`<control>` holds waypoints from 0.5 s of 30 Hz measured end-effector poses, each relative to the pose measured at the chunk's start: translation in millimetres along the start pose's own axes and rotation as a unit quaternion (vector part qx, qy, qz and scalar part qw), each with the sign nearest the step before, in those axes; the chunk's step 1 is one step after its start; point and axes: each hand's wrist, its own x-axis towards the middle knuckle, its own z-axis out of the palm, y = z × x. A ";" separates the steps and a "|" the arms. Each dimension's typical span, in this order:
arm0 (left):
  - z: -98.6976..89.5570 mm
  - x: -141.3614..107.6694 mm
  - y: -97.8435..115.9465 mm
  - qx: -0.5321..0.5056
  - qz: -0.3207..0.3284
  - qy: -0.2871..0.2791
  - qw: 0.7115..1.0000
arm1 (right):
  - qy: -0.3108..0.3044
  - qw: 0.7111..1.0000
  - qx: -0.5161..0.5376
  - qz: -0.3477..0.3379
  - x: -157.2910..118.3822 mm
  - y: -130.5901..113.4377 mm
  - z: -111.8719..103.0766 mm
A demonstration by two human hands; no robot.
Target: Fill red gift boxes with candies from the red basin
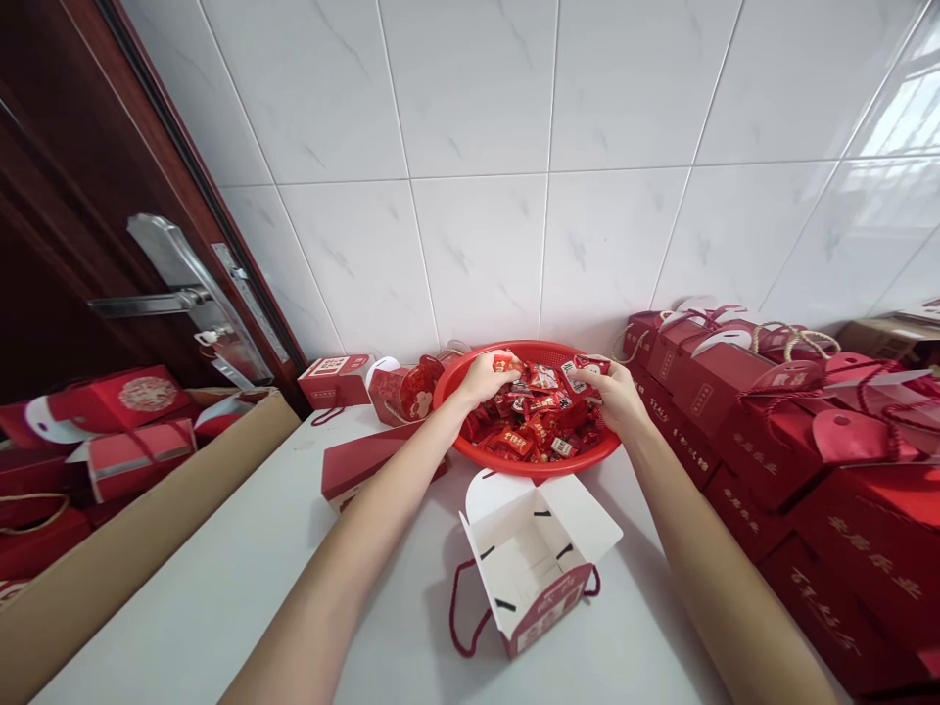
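Observation:
A red plastic basket (540, 469) full of small wrapped packets (540, 416) stands against the tiled wall. At the basket's left side my left hand (489, 379) is closed on a red packet (504, 363). Over the basket's right side my right hand (613, 394) pinches a red and white packet (593, 367). In front of the basket sits a small red and white box (547, 612), its flaps spread and its inside bare, with dark red cord handles hanging at both sides.
Stacks of red gift boxes (756, 421) line the right side. Left of the basket lie several red boxes (336, 380) on the white table (279, 548). A cardboard carton (168, 519) holding more red boxes stands at the left, below a door handle (147, 304).

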 end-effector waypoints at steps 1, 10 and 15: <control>0.2 0.7 -0.8 0.009 -0.003 0.010 1.000 | -0.001 1.000 0.000 -0.002 0.3 0.3 -0.1; 2.4 -2.9 4.8 0.158 -0.070 0.109 0.979 | -0.006 1.000 0.007 -0.003 -0.1 0.8 -0.9; 2.4 -6.3 12.5 0.288 -0.041 0.060 0.955 | -0.008 1.000 0.008 -0.004 0.6 0.6 -0.9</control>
